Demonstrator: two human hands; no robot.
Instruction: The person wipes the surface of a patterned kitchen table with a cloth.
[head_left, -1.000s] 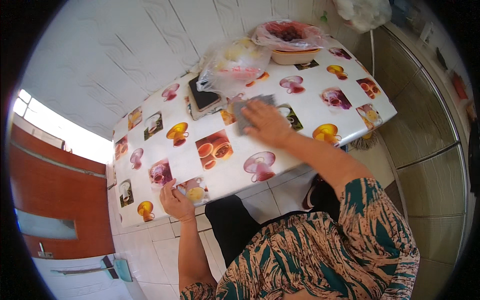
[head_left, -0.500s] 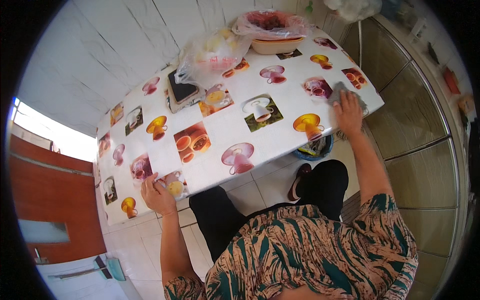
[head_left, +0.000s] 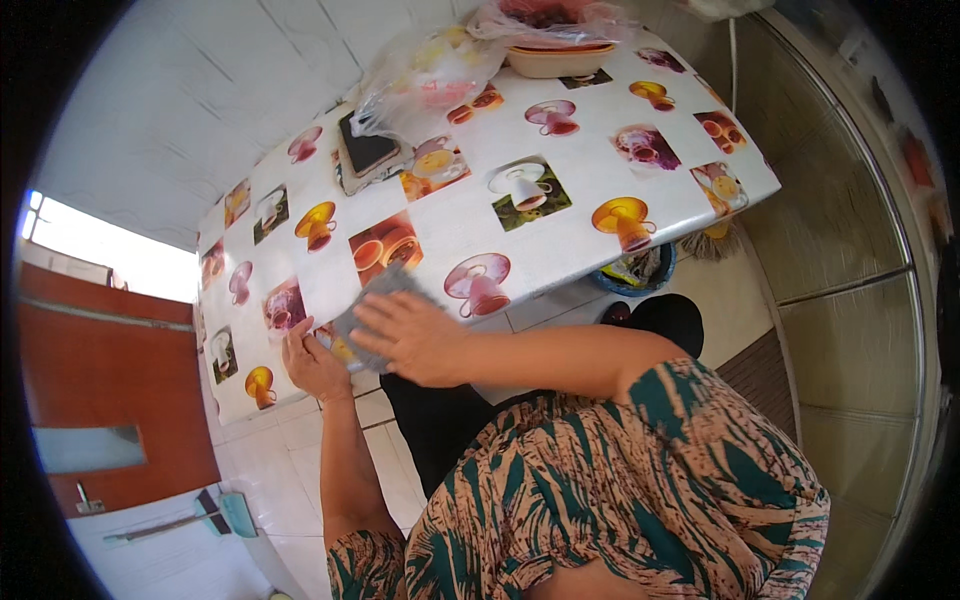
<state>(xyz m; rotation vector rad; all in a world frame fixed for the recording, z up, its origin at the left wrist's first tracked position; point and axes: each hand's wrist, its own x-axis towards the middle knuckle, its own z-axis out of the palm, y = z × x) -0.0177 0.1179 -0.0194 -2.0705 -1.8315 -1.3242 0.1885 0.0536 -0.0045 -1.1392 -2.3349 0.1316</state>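
Right hand [head_left: 415, 335] flat, fingers spread, pressing a grey cloth [head_left: 375, 305] on the table [head_left: 580, 190] edge. Left hand [head_left: 312, 362] curled on the edge just beside it, holding nothing. Plastic bags [head_left: 430, 70], a dark tray [head_left: 368, 152] and a bowl [head_left: 560, 58] sit well apart at the far side.

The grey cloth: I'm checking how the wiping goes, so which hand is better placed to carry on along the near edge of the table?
Probably the right hand: it lies flat on the grey cloth, while the left hand only rests at the table edge beside it.

The person wears a loose garment [head_left: 640, 480] patterned in dark green, peach and black streaks. Both forearms are bare. Black trousers [head_left: 440, 430] cover the legs.
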